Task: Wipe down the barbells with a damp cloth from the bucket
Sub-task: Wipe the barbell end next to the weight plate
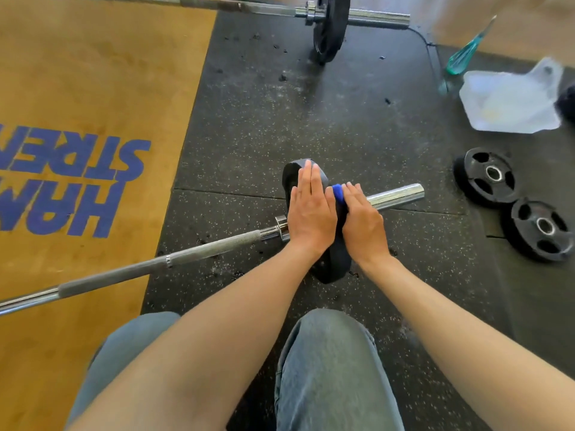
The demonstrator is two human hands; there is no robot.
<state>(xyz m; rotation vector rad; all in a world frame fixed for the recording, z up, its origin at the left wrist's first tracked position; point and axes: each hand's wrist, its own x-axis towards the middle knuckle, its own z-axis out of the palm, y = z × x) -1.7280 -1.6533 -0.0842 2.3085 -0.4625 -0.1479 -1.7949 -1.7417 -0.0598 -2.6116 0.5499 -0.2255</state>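
The barbell [395,195] has a glossy chromed metal sleeve and rough knurled shaft, its plate [334,262] matt black, on speckled rubber floor [311,119].

One head-worn camera looks steeply down, close over the barbell [174,259] and knees.
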